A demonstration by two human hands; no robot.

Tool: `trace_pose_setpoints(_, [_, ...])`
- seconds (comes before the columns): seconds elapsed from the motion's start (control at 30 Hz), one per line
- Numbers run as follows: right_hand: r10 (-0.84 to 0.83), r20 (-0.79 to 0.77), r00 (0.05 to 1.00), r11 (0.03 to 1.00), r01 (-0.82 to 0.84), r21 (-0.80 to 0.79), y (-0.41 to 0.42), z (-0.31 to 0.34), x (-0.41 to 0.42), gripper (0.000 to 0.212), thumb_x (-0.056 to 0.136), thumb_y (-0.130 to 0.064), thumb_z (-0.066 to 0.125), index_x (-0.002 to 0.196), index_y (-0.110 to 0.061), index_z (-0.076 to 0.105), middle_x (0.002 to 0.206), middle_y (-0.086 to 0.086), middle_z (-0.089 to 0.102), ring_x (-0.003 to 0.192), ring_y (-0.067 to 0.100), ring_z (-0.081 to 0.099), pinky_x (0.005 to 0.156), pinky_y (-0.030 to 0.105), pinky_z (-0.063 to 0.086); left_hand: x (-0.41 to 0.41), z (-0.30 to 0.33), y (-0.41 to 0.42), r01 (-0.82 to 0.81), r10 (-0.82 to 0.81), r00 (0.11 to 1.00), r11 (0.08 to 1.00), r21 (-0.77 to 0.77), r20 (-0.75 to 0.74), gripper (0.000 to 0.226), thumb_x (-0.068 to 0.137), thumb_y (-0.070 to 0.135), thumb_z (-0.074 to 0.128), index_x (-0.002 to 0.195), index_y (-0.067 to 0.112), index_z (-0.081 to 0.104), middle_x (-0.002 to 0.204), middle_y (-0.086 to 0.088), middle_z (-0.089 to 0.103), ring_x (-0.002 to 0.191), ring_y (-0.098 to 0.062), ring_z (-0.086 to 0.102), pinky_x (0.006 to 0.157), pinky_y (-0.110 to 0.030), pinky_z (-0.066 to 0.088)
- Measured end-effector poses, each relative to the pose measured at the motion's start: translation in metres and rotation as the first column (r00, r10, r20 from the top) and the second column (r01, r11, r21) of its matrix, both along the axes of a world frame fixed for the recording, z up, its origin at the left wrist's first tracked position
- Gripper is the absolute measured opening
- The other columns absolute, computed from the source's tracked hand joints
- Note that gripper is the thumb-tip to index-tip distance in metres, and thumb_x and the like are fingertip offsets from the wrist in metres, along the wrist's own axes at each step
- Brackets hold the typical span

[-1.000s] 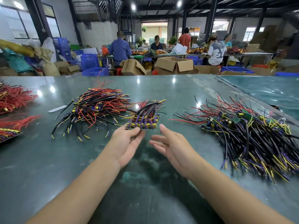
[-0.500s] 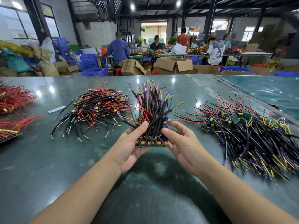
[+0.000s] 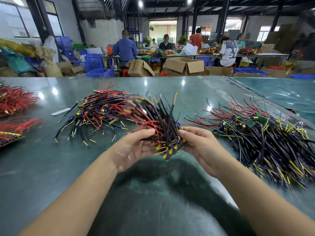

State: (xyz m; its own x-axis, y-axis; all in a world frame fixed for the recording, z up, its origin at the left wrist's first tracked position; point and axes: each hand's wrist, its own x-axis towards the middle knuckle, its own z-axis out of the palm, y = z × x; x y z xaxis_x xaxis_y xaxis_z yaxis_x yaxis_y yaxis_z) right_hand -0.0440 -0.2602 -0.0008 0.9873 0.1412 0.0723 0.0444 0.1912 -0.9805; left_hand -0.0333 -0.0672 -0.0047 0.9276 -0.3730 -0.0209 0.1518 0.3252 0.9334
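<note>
Gripping a small stack of green circuit boards bristling with black, red, yellow and purple wires [image 3: 163, 126], both hands hold it just above the glossy green desk [image 3: 51, 167] at the centre of the head view. The left hand [image 3: 131, 149] curls round the stack's nine o'clock side, thumb over the wires. The right hand [image 3: 201, 145] pinches the board edge at three o'clock. Holding the boards by their edges lets the wires fan free toward twelve o'clock, probably to square the stack up. A tidy heap of similar wired boards [image 3: 100, 113] lies at ten o'clock and a larger loose heap [image 3: 265, 133] at three o'clock, both within easy reach. Printing on the brown cardboard box [image 3: 139, 68] beyond the desk is too blurred to read.
</note>
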Motion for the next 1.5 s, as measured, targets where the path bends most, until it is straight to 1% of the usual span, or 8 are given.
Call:
trace_pose_setpoints(0.1, [0.035,-0.034,0.999,0.999,-0.033,0.037,-0.003,0.000,-0.002,0.019,0.091,-0.006,0.056,0.100,0.006,0.068,0.093,0.017,0.067,0.083,0.022,0.059,0.080,0.034,0.050,-0.005,-0.004,-0.003,0.069,-0.068,0.997,0.997,0.032,-0.032,0.021,0.069,0.014,0.065,0.084,0.018,0.079,0.091,-0.002,0.075,0.080,-0.013,0.071,0.071,-0.030,0.058])
trace_pose_setpoints(0.2, [0.060,-0.104,0.993,0.994,-0.049,0.100,-0.006,-0.003,-0.001,0.031,0.081,-0.016,0.064,0.102,0.006,0.067,0.094,0.014,0.070,0.081,0.017,0.063,0.082,0.029,0.053,-0.006,-0.010,-0.012,0.009,-0.009,1.000,0.999,0.041,0.011,0.025,0.073,0.021,0.066,0.095,0.017,0.077,0.101,-0.003,0.073,0.090,-0.015,0.070,0.072,-0.030,0.057])
trace_pose_setpoints(0.33, [0.064,-0.172,0.983,0.991,-0.042,0.130,-0.009,-0.005,0.000,0.017,0.083,-0.011,0.062,0.091,0.003,0.066,0.086,0.013,0.069,0.066,0.013,0.065,0.060,0.021,0.054,-0.004,-0.013,-0.014,-0.066,0.060,0.994,0.996,0.058,0.086,0.026,0.076,0.022,0.067,0.100,0.019,0.074,0.105,-0.004,0.073,0.096,-0.017,0.069,0.079,-0.037,0.057])
trace_pose_setpoints(0.5, [0.112,-0.111,0.987,0.977,-0.089,0.194,-0.013,-0.005,-0.001,0.016,0.072,-0.015,0.066,0.081,-0.004,0.072,0.084,0.010,0.072,0.068,0.012,0.066,0.065,0.022,0.053,-0.007,-0.011,-0.012,0.031,-0.032,0.985,0.999,0.008,0.167,0.024,0.084,0.016,0.058,0.098,0.024,0.076,0.101,0.002,0.074,0.094,-0.014,0.070,0.067,-0.028,0.057])
trace_pose_setpoints(0.6, [0.148,-0.088,0.985,0.966,-0.124,0.228,-0.016,-0.006,0.000,0.021,0.075,-0.013,0.063,0.089,0.002,0.069,0.085,0.010,0.072,0.070,0.012,0.068,0.067,0.022,0.057,-0.007,-0.012,-0.012,0.043,-0.037,0.983,0.999,-0.025,0.179,0.025,0.085,0.012,0.056,0.102,0.017,0.074,0.105,-0.004,0.073,0.096,-0.019,0.070,0.068,-0.031,0.058])
trace_pose_setpoints(0.97, [0.117,-0.186,0.975,0.955,-0.059,0.291,-0.008,-0.005,0.002,0.030,0.086,-0.007,0.056,0.111,0.007,0.061,0.095,0.013,0.070,0.074,0.016,0.067,0.071,0.026,0.059,-0.006,-0.015,-0.013,-0.014,0.021,0.998,0.994,-0.104,0.064,0.026,0.068,0.000,0.063,0.086,0.013,0.077,0.093,-0.007,0.074,0.087,-0.020,0.071,0.074,-0.033,0.058])
trace_pose_setpoints(1.23, [0.140,-0.141,0.980,0.961,-0.100,0.258,-0.015,-0.008,0.000,0.034,0.074,-0.013,0.062,0.101,0.008,0.064,0.095,0.014,0.070,0.075,0.016,0.068,0.072,0.027,0.059,-0.006,-0.013,-0.011,-0.035,0.040,0.996,0.998,-0.060,0.077,0.024,0.067,0.001,0.060,0.082,0.010,0.076,0.086,-0.004,0.075,0.078,-0.016,0.072,0.059,-0.028,0.057])
trace_pose_setpoints(1.5, [0.185,-0.098,0.978,0.945,-0.150,0.291,-0.014,-0.011,0.003,0.027,0.078,-0.012,0.059,0.097,0.007,0.067,0.093,0.014,0.073,0.076,0.015,0.070,0.064,0.023,0.056,-0.004,-0.015,-0.009,-0.047,0.050,0.998,0.996,-0.080,0.037,0.024,0.067,0.001,0.061,0.083,0.008,0.075,0.088,-0.007,0.074,0.078,-0.019,0.072,0.060,-0.028,0.057])
